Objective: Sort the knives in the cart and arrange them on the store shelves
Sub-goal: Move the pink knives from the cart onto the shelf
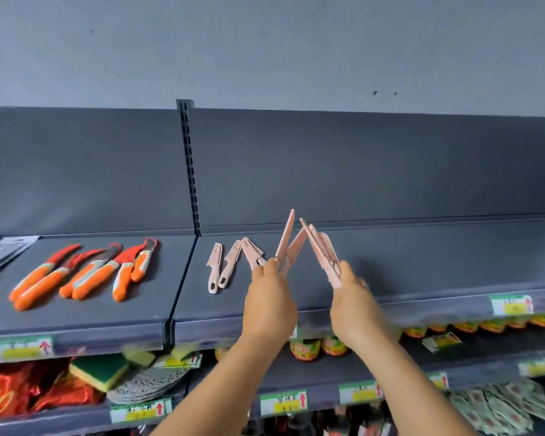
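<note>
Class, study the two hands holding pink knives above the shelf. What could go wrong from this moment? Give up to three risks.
1. The right hand grips a bunch of pink sheathed knives fanned out; one may slip from the stack.
2. The left hand holds two pink plastic knives splayed apart, so setting them down could knock the pink knives lying on the dark grey shelf.
3. Those lying knives are already uneven; the row may end up crooked.

Grey wall (265, 42) above dark shelf backboard (359, 165)
</note>
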The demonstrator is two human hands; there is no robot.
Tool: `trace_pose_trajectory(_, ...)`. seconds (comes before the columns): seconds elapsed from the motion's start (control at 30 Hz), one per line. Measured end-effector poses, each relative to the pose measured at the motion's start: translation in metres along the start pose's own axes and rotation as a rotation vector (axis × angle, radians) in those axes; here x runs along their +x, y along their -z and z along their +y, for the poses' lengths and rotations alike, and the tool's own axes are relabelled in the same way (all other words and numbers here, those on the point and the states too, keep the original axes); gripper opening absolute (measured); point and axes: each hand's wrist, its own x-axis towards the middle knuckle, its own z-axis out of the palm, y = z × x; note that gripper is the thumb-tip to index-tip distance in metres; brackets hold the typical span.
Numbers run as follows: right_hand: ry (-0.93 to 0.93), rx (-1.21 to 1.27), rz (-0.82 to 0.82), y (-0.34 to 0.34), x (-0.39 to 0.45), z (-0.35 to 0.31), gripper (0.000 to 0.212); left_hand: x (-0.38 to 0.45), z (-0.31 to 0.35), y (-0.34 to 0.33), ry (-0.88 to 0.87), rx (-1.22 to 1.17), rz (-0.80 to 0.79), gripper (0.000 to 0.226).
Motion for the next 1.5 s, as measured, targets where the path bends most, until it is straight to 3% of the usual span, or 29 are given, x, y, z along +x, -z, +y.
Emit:
trace_pose_trajectory(0.27,0.054,-0.139,-0.093,-0.027,0.092,-0.009,0.066,0.078,-0.008,-0.028,0.054,0.251,-0.016,0.05)
trace_pose_trajectory(0.5,0.13,-0.295,-0.189,-0.051,0.125,-0.02,0.069,0.094,-0.017,-0.042,0.04,0.629,-0.228,0.057)
trace_pose_trajectory(0.6,0.154,-0.347,-0.242,-0.059,0.129,-0.019,0.057,0.098,-0.025,-0.046,-0.01,0.753,-0.292,0.051)
trace_pose_trajectory(1.03,0.105,-0.33,-0.305,-0.059,0.115,-0.026,0.065,0.097,-0.032,-0.039,0.009,0.657,-0.283,0.061)
trace_pose_trajectory(1.23,0.183,-0.227,-0.043,-0.033,0.075,-0.03,0.053,0.07,-0.018,-0.011,-0.204,0.561,-0.153,0.047)
trace_pose_trajectory(1.33,0.209,-0.132,0.094,-0.018,0.038,-0.034,0.048,0.044,-0.011,0.009,-0.411,0.48,0.047,0.033)
trace_pose_trajectory(1.5,0.187,-0.079,0.184,-0.016,-0.035,-0.023,0.047,-0.01,-0.037,0.008,-0.495,0.222,-0.034,0.033)
